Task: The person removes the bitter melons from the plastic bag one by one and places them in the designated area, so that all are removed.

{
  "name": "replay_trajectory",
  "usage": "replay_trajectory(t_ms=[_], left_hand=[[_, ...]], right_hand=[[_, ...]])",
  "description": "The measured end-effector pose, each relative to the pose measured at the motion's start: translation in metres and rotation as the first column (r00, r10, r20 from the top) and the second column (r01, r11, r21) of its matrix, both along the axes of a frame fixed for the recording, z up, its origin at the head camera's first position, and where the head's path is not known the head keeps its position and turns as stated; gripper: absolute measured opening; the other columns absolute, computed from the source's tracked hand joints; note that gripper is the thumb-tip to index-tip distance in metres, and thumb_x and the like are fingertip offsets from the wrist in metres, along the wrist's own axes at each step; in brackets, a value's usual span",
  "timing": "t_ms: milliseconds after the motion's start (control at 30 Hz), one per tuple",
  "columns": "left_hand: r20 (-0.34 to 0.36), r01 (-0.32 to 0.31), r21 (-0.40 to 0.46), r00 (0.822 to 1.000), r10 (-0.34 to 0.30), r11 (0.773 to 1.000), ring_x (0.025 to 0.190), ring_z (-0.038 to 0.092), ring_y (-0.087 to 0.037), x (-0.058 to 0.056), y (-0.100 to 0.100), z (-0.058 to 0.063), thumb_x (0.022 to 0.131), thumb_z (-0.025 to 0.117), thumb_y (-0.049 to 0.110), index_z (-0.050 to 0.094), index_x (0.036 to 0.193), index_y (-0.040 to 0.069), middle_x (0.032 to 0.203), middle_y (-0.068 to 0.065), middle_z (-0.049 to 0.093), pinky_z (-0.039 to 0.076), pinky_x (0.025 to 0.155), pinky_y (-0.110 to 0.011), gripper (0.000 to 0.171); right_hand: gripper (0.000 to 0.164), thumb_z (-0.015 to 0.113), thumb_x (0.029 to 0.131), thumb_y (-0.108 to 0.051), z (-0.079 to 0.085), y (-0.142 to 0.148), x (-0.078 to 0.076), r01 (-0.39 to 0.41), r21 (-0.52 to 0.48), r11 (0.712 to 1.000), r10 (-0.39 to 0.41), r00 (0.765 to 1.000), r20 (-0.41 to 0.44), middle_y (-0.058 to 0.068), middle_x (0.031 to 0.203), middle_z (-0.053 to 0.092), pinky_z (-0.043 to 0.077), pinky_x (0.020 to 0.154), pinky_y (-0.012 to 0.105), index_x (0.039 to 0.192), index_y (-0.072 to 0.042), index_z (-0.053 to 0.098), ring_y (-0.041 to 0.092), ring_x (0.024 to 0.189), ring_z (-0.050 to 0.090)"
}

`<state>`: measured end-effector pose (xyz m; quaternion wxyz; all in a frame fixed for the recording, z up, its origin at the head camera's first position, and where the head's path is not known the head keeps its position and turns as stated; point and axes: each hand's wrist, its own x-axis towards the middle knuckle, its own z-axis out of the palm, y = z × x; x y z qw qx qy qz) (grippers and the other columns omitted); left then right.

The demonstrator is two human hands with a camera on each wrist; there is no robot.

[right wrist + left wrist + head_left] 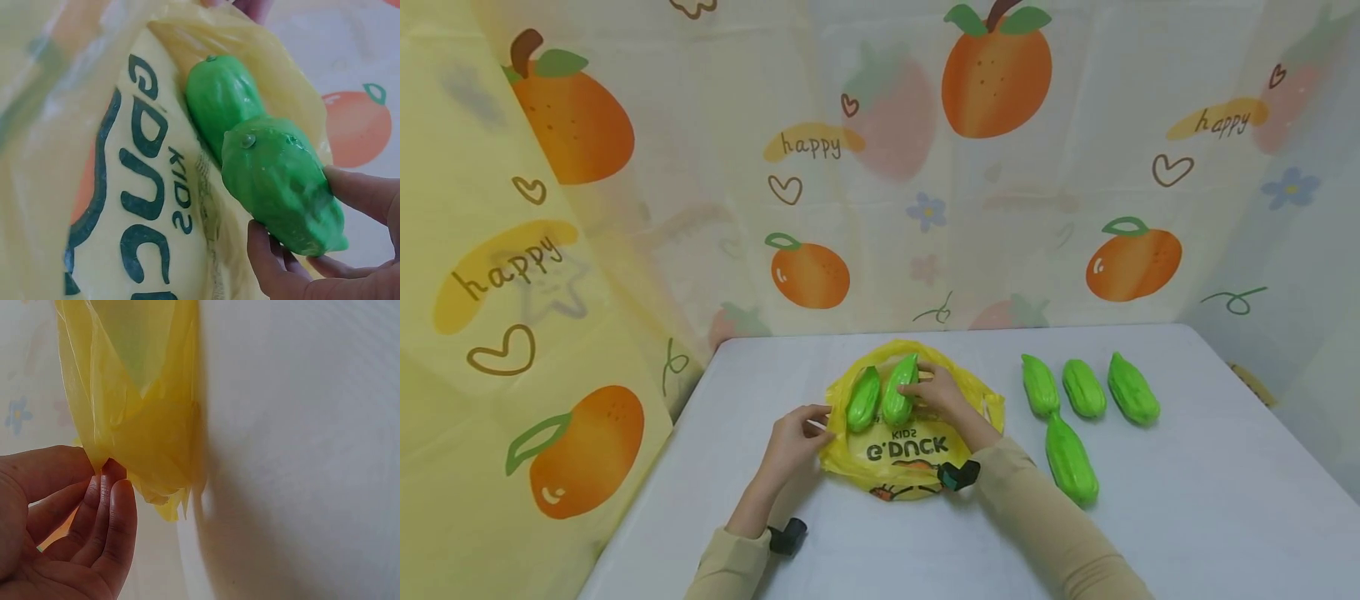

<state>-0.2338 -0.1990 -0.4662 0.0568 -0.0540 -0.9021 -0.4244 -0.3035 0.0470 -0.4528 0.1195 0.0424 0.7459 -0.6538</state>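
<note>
A yellow plastic bag with printed lettering lies open on the table. My left hand pinches its left rim between thumb and fingers; in the left wrist view the thin yellow film gathers at the fingertips. My right hand grips a bright green, ridged bitter melon over the bag. The thumb and fingers stand on opposite sides of this melon in the right wrist view. A second bitter melon lies in the bag, just left of the held one.
Several more green bitter melons lie to the right of the bag, among them one in the middle of the back row and one nearer the front. The white table meets a fruit-printed curtain at its back edge.
</note>
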Motion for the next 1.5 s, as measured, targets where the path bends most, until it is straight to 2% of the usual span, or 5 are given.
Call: replay_trajectory(t_ms=[500, 933, 1100, 1500], left_hand=[[-0.007, 0.011, 0.004, 1.0, -0.011, 1.0, 0.076, 0.065, -0.016, 0.001, 0.001, 0.001, 0.077, 0.074, 0.002, 0.067, 0.114, 0.005, 0.094, -0.006, 0.066, 0.056, 0.067, -0.027, 0.038], [-0.01, 0.007, -0.002, 1.0, -0.007, 1.0, 0.077, 0.066, -0.016, -0.001, 0.0, 0.001, 0.077, 0.074, 0.002, 0.067, 0.114, 0.005, 0.094, -0.006, 0.066, 0.056, 0.067, -0.027, 0.038], [-0.025, 0.013, -0.012, 1.0, -0.013, 1.0, 0.076, 0.065, -0.016, -0.001, -0.001, 0.0, 0.076, 0.074, 0.001, 0.067, 0.113, 0.004, 0.094, -0.006, 0.066, 0.056, 0.067, -0.027, 0.038], [0.0, 0.009, -0.001, 1.0, -0.009, 1.0, 0.077, 0.065, -0.015, -0.001, -0.001, 0.0, 0.077, 0.074, 0.003, 0.066, 0.114, 0.006, 0.094, -0.006, 0.066, 0.056, 0.067, -0.027, 0.039]], right_hand=[[0.073, 0.071, 0.084, -0.013, 0.017, 0.003, 0.012, -0.039, -0.044, 0.998, 0.038, 0.999, -0.035, 0.027, 0.131, 0.05, 0.052, 0.088, 0.048, 0.145, -0.004, 0.032, 0.039, 0.113, 0.057], [0.073, 0.071, 0.084, -0.016, 0.032, 0.01, 0.023, -0.049, 0.0, 0.999, 0.049, 0.999, -0.009, 0.025, 0.134, 0.05, 0.051, 0.091, 0.049, 0.145, -0.007, 0.032, 0.036, 0.115, 0.057], [0.072, 0.07, 0.085, -0.016, 0.035, 0.013, 0.025, -0.064, 0.0, 0.998, 0.064, 0.998, -0.019, 0.025, 0.133, 0.05, 0.051, 0.09, 0.049, 0.145, -0.008, 0.032, 0.036, 0.114, 0.058], [0.072, 0.07, 0.085, -0.017, 0.042, 0.022, 0.031, -0.111, 0.006, 0.994, 0.111, 0.993, -0.038, 0.027, 0.137, 0.046, 0.048, 0.092, 0.054, 0.145, -0.007, 0.032, 0.04, 0.117, 0.056]])
